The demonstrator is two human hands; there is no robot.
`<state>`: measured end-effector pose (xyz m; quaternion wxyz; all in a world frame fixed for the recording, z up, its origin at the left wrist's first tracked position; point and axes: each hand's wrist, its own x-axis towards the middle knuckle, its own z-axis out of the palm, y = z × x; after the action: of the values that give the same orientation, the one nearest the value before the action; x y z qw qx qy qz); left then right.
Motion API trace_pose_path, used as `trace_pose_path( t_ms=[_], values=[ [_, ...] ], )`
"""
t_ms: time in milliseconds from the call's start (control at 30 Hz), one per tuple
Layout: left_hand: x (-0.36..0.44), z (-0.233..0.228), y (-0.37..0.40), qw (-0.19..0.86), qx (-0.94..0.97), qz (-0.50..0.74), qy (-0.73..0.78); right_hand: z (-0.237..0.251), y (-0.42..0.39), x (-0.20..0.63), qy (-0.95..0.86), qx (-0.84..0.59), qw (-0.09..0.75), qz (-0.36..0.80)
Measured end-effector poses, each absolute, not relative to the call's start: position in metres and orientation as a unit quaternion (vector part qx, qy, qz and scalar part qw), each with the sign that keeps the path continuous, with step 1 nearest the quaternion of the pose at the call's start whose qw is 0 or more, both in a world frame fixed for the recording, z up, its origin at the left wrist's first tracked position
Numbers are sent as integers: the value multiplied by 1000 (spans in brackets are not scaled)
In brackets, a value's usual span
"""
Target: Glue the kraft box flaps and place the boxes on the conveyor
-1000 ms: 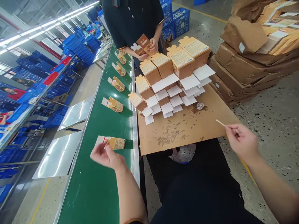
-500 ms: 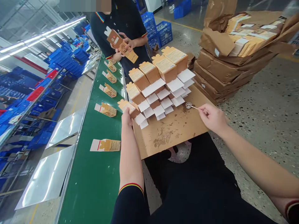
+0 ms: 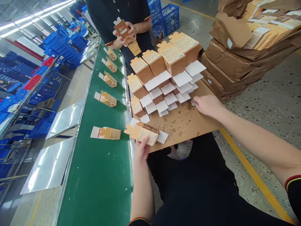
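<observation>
My left hand (image 3: 141, 150) grips a small brown carton (image 3: 144, 132) with white flaps, held over the near edge of a stained cardboard sheet (image 3: 185, 124) that lies across my lap. My right hand (image 3: 207, 105) rests on that sheet with its fingers closed beside a small clear glue dish (image 3: 193, 102); the thin stick it held earlier is hidden by the fingers. Several more brown cartons (image 3: 150, 67) with open white flaps stand in overlapping rows at the far side of the sheet.
A green conveyor belt (image 3: 103, 175) runs along my left, carrying several cartons (image 3: 106, 133) laid flat. A co-worker's hands (image 3: 127, 33) hold a carton at the belt's far end. Brown paper bundles (image 3: 237, 47) pile up on the right; blue crates (image 3: 166, 17) stand behind.
My left hand let go of a carton on the belt, reached to the rows, and pulled one carton toward me. My right hand carried the stick to the glue dish.
</observation>
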<state>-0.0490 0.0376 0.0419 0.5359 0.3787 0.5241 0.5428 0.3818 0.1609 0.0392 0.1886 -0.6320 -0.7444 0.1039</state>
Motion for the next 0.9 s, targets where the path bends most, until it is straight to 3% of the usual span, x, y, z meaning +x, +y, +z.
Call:
trace_pose_path(
  t_ms=[100,200,333,600,900],
  values=[
    [-33,28,36,523,401,517,546,47,149,385,-727,-651,197,97],
    [-23,22,36,495,410,519,563,49,112,369,-687,-667,270,101],
    [-19,21,36,484,421,513,571,31,41,304,-729,-559,360,164],
    [-18,23,37,466,427,507,586,-5,-12,215,-833,-413,350,116],
    [-10,17,27,432,455,504,593,-11,-7,234,-814,-475,311,123]
  ],
)
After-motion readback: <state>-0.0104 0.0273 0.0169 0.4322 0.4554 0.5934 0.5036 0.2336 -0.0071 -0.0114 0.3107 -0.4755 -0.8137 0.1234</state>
